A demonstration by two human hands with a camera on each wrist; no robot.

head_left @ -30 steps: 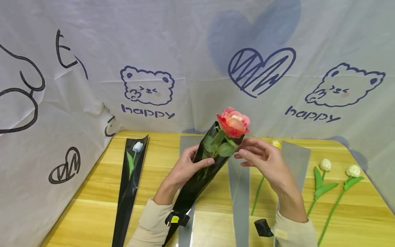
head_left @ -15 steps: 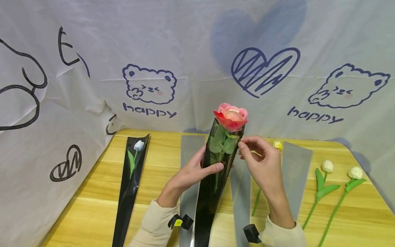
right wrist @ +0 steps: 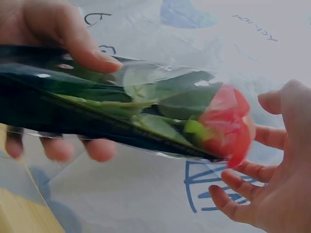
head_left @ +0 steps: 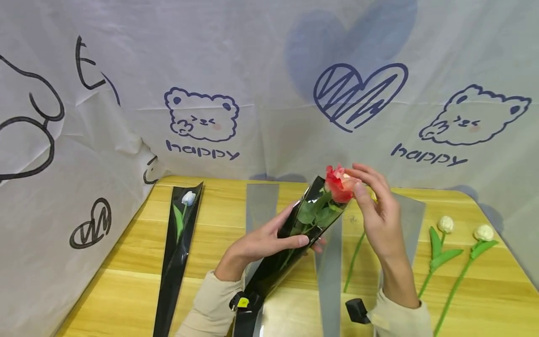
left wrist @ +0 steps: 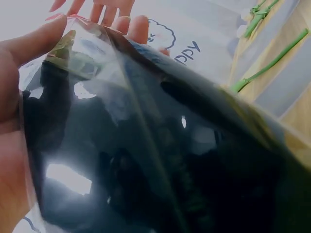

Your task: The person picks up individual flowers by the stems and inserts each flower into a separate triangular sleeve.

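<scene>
Rose: a pink-and-red artificial rose with green leaves (head_left: 338, 186) sits in the wrapper, bloom standing out past the wide end, leaves showing through the clear front.
Wrapper: a long, tapering sleeve of black and clear plastic film (head_left: 274, 272), held tilted above the worktop, wide end up and to the right.
Left hand: the left hand (head_left: 267, 242) grips the wrapper below the bloom, thumb across the front, other fingers clamped round behind.
Right hand: the right hand (head_left: 382, 217) is at the outer side of the bloom, fingers apart and slightly bent beside the petals; whether they press on them I cannot tell.
Worktop: a yellow wood-grain table (head_left: 126, 290) carrying everything loose.
Left side: a black-backed clear sleeve (head_left: 172, 274) lies flat with a pale-blue tulip (head_left: 188, 198) inside.
Right side: two white tulips with green stems (head_left: 446, 224) lie side by side; a yellow flower (head_left: 373, 196) is partly hidden behind the right hand.
Backdrop: white cloth (head_left: 273, 47) with blue bears and hearts.
</scene>
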